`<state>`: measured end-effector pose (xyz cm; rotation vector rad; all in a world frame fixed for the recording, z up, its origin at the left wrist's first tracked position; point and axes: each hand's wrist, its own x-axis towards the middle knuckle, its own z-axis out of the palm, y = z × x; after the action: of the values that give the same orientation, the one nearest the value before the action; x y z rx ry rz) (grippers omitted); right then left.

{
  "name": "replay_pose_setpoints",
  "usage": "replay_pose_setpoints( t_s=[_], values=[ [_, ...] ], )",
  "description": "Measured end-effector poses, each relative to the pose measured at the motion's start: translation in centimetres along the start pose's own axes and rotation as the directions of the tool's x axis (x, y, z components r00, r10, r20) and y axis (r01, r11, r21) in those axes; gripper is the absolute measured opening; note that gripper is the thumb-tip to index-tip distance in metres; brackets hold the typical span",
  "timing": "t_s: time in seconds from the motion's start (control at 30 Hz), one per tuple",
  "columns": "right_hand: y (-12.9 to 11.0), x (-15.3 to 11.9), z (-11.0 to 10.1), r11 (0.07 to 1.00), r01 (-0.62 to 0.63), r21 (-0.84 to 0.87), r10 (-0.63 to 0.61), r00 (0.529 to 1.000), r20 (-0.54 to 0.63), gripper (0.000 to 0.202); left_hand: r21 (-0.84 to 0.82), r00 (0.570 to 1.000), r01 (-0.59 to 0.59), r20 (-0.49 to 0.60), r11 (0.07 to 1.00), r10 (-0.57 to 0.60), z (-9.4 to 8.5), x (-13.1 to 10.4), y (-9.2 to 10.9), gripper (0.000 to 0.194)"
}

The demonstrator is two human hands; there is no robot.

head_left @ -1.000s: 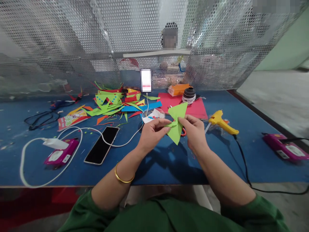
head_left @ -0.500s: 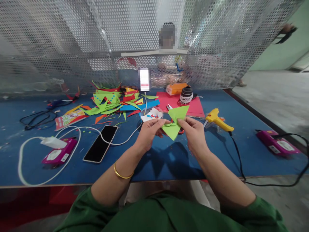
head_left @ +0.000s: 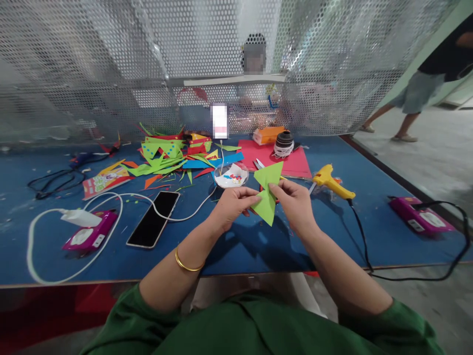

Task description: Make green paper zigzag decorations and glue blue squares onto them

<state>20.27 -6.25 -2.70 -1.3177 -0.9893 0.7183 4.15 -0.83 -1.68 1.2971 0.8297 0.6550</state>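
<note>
A piece of green paper (head_left: 266, 207), shaped like a bow with a point at top and bottom, is held above the blue table between both hands. My left hand (head_left: 236, 204) pinches its left edge between thumb and fingers. My right hand (head_left: 293, 199) grips it near the narrow middle, the thumb lying on its face. Partly hidden behind the paper are scissors (head_left: 259, 163) with red handles. Just beyond my left hand stands a clear dish (head_left: 231, 176) with small red and blue bits on white paper.
Green, red and blue paper scraps (head_left: 158, 165) lie at the back left. A phone (head_left: 153, 219) and purple power strip (head_left: 86, 229) are on the left; a yellow glue gun (head_left: 330, 181) and another power strip (head_left: 419, 214) on the right. A person (head_left: 417, 84) walks beyond the table.
The green paper has turned in my hands, its lower point now further right and lower. My left hand has shifted slightly right and down. A walking person has come into view at right.
</note>
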Motion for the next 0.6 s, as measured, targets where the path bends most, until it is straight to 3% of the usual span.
replay_pose_setpoints(
  t_s=[0.2,0.47,0.53,0.6],
  values=[
    [-0.2,-0.5,0.0,0.996,-0.08,0.05,0.073,0.988,0.136,0.03,0.103,0.995,-0.062,-0.067,0.993,0.07,0.2,-0.3,0.4,0.011],
    [1.0,-1.4,0.0,0.996,-0.093,0.011,0.091,0.99,0.104,0.034,0.168,0.995,-0.061,-0.072,0.984,0.074,0.4,-0.5,1.3,0.013],
    [1.0,-2.3,-0.6,0.998,-0.047,-0.032,0.048,0.998,0.029,0.037,0.225,0.997,-0.061,-0.032,0.972,0.07,-0.2,-0.7,1.5,0.014],
    [0.9,-3.6,-1.6,0.969,0.119,-0.215,-0.149,0.98,-0.129,0.047,0.311,0.998,-0.056,0.008,0.949,0.057,-0.9,-1.2,1.4,0.014]
  ],
)
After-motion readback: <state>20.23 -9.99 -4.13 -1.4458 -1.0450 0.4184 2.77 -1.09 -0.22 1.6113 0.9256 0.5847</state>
